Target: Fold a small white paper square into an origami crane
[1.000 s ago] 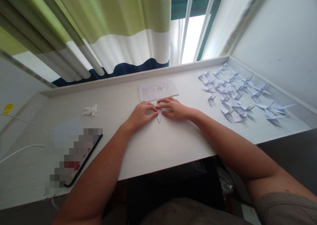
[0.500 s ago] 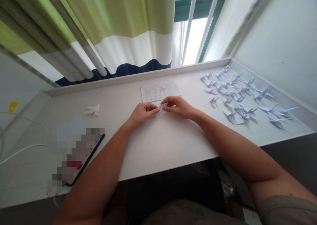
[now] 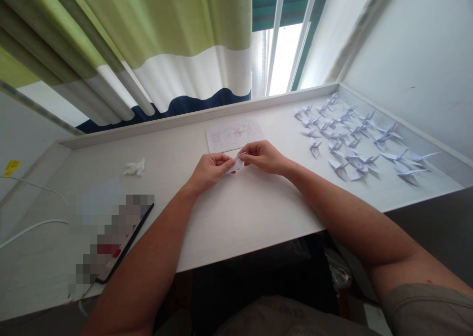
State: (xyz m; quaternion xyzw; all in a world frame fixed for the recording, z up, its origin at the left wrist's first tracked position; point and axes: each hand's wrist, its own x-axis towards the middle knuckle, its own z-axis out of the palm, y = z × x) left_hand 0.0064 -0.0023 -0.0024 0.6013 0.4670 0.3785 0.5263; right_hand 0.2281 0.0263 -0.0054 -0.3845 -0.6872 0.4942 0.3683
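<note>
A small folded piece of white paper (image 3: 236,165) is pinched between both hands, just above the white desk (image 3: 244,218). My left hand (image 3: 211,171) grips its left end between thumb and fingers. At the other end, my right hand (image 3: 263,157) pinches the paper with thumb and forefinger. Parts of the paper are hidden behind the fingers. Just beyond the hands lies a flat printed sheet or pad (image 3: 232,133). Several white folded paper cranes (image 3: 349,141) stand in a loose group on the desk to the right.
A crumpled white tissue (image 3: 135,168) lies left of the hands. By my left forearm is a dark-edged device (image 3: 127,242), its face blurred out. White cables (image 3: 37,225) run along the left side. A raised rim (image 3: 177,119) borders the desk's back, before a curtain (image 3: 166,25).
The camera view has shifted slightly, moving the desk a little leftward. Both hands still hold the paper; more of it shows between them, and its angle has changed a little.
</note>
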